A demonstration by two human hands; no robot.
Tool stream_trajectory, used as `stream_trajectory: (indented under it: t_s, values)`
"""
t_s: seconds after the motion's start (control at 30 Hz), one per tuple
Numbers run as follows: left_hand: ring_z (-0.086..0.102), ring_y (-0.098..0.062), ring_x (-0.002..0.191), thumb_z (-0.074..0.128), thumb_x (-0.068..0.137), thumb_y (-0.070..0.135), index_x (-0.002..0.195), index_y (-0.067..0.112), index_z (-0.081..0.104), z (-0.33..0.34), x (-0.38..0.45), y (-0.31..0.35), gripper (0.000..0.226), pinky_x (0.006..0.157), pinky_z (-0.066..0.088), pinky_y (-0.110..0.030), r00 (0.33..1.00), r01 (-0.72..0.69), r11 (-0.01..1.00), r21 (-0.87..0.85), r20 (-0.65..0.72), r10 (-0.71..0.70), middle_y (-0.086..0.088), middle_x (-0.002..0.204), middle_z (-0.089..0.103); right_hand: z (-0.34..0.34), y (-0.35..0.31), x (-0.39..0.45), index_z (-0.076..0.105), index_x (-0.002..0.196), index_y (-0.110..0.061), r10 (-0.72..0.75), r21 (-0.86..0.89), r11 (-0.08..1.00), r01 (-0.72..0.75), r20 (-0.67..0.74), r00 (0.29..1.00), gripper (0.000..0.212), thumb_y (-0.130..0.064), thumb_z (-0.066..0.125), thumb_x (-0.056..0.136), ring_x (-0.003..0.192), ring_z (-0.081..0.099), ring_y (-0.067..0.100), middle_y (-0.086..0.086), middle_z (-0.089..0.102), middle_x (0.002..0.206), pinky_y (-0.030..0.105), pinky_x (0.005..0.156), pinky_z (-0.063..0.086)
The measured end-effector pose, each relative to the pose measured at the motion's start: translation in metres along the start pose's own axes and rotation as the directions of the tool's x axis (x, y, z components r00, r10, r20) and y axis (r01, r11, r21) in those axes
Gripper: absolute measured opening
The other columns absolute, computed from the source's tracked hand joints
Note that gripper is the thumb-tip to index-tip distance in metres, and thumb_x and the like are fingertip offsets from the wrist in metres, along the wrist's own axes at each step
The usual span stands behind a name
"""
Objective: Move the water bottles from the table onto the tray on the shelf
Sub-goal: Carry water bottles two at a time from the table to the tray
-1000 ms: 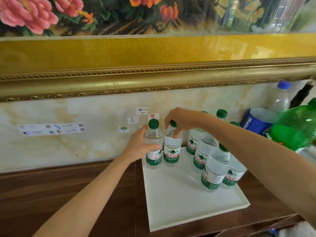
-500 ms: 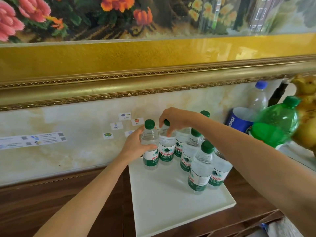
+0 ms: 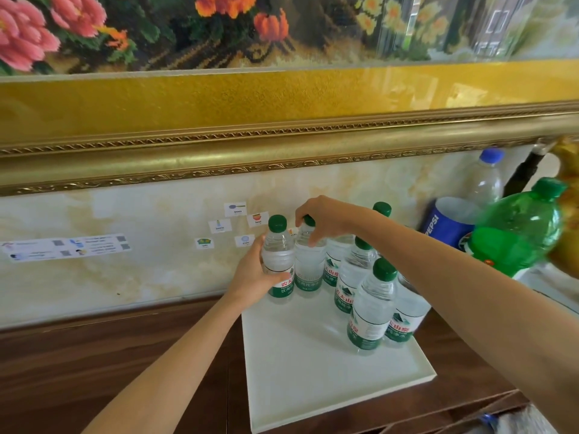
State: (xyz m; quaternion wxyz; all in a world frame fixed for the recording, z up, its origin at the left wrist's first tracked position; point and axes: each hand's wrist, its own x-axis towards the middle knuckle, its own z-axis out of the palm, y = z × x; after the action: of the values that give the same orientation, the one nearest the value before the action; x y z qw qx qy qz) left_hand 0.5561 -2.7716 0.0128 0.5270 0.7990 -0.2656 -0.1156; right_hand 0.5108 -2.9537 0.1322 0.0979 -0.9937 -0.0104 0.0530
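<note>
A white tray (image 3: pixel 313 377) lies on the dark wooden shelf (image 3: pixel 109 355) against the marble wall. Several clear water bottles with green caps and green labels stand on its far half. My left hand (image 3: pixel 253 274) grips the body of the leftmost bottle (image 3: pixel 278 261), which stands upright at the tray's back left corner. My right hand (image 3: pixel 322 219) pinches the cap and neck of the bottle beside it (image 3: pixel 308 270). More bottles stand to the right, the nearest one (image 3: pixel 371 311) in front of my right forearm.
A blue Pepsi bottle (image 3: pixel 445 227), a clear bottle with a blue cap (image 3: pixel 485 180) and a large green soda bottle (image 3: pixel 517 233) stand right of the tray. A gold picture frame (image 3: pixel 282 151) overhangs the shelf. Small paper labels (image 3: pixel 235 223) stick to the wall.
Both hands keep their hold on the same two bottles at the tray's back left. The view has shifted slightly; the bottles have not visibly moved on the tray.
</note>
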Motion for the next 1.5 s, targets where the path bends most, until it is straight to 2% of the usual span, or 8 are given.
stream_trajectory:
  t_s: [0.2, 0.53, 0.77, 0.87, 0.97, 1.13, 1.33, 1.5]
  values:
    - [0.059, 0.000, 0.095, 0.083, 0.069, 0.002, 0.125, 0.020, 0.050, 0.002, 0.001, -0.013, 0.067, 0.076, 0.046, -0.012, 0.999, 0.032, 0.999, -0.016, 0.001, -0.032, 0.007, 0.118, 0.060, 0.004, 0.003, -0.002, 0.060, 0.109, -0.011, 0.016, 0.059, 0.998, -0.015, -0.013, 1.000, 0.043, -0.019, 0.081, 0.072, 0.091, 0.049, 0.021, 0.008, 0.058, 0.111, 0.027, 0.076, 0.037]
    - [0.057, -0.004, 0.100, 0.081, 0.072, 0.004, 0.130, 0.022, 0.047, 0.003, -0.002, -0.011, 0.070, 0.080, 0.045, -0.014, 0.998, 0.061, 0.998, -0.027, 0.026, -0.061, 0.011, 0.119, 0.057, 0.003, 0.000, -0.004, 0.059, 0.108, -0.011, 0.032, 0.069, 0.997, -0.032, 0.000, 0.999, 0.042, -0.017, 0.080, 0.072, 0.089, 0.050, 0.023, 0.005, 0.055, 0.104, 0.027, 0.071, 0.035]
    - [0.055, -0.018, 0.119, 0.079, 0.076, 0.010, 0.129, 0.024, 0.044, -0.007, 0.003, -0.004, 0.064, 0.100, 0.048, -0.041, 0.981, 0.117, 0.992, 0.057, 0.147, -0.124, 0.005, 0.126, 0.057, 0.007, -0.007, -0.008, 0.052, 0.121, -0.014, 0.091, 0.096, 0.991, -0.090, -0.009, 0.996, 0.051, -0.020, 0.076, 0.077, 0.106, 0.052, 0.024, 0.007, 0.056, 0.121, 0.034, 0.092, 0.044]
    - [0.054, -0.017, 0.120, 0.077, 0.079, 0.018, 0.127, 0.023, 0.045, -0.019, 0.002, 0.000, 0.057, 0.101, 0.045, -0.038, 0.979, 0.101, 0.989, 0.107, 0.169, -0.118, 0.004, 0.130, 0.056, -0.003, -0.014, -0.022, 0.045, 0.132, -0.016, 0.119, 0.151, 0.983, -0.103, -0.100, 0.988, 0.060, -0.026, 0.073, 0.080, 0.116, 0.050, 0.024, 0.008, 0.052, 0.131, 0.035, 0.099, 0.042]
    - [0.057, -0.009, 0.109, 0.076, 0.080, 0.027, 0.124, 0.025, 0.048, -0.037, -0.013, 0.004, 0.052, 0.089, 0.043, -0.022, 0.994, 0.076, 0.994, 0.080, 0.078, -0.082, 0.013, 0.117, 0.058, -0.014, -0.031, -0.042, 0.043, 0.134, -0.015, 0.083, 0.156, 0.987, -0.045, -0.246, 0.966, 0.058, -0.027, 0.069, 0.084, 0.119, 0.051, 0.024, 0.009, 0.051, 0.134, 0.034, 0.099, 0.042]
    - [0.063, -0.012, 0.096, 0.071, 0.084, 0.014, 0.112, 0.022, 0.059, -0.070, -0.058, 0.006, 0.032, 0.094, 0.049, -0.031, 0.981, 0.058, 0.983, 0.177, -0.191, -0.024, 0.008, 0.099, 0.064, -0.020, -0.075, -0.066, 0.052, 0.127, -0.013, -0.127, 0.195, 0.954, 0.228, -0.425, 0.896, 0.041, -0.026, 0.063, 0.089, 0.112, 0.056, 0.022, 0.006, 0.057, 0.127, 0.037, 0.093, 0.048]
    - [0.069, -0.017, 0.090, 0.067, 0.087, 0.009, 0.101, 0.018, 0.066, -0.090, -0.172, -0.014, 0.017, 0.089, 0.050, -0.028, 0.889, 0.312, 0.912, 0.266, -0.419, -0.182, 0.001, 0.088, 0.071, 0.045, -0.129, -0.061, 0.060, 0.117, -0.011, -0.422, 0.248, 0.832, 0.497, -0.300, 0.856, 0.032, -0.024, 0.063, 0.089, 0.109, 0.058, 0.022, 0.007, 0.062, 0.120, 0.034, 0.093, 0.045]
    - [0.068, -0.018, 0.099, 0.062, 0.091, 0.016, 0.110, 0.013, 0.068, -0.114, -0.286, -0.014, 0.019, 0.092, 0.053, -0.036, 0.786, 0.553, 0.781, 0.290, -0.495, -0.372, -0.005, 0.104, 0.072, 0.100, -0.200, -0.062, 0.065, 0.102, -0.014, -0.592, 0.340, 0.733, 0.589, -0.108, 0.799, 0.019, -0.025, 0.063, 0.086, 0.097, 0.064, 0.024, 0.005, 0.070, 0.103, 0.040, 0.085, 0.051]
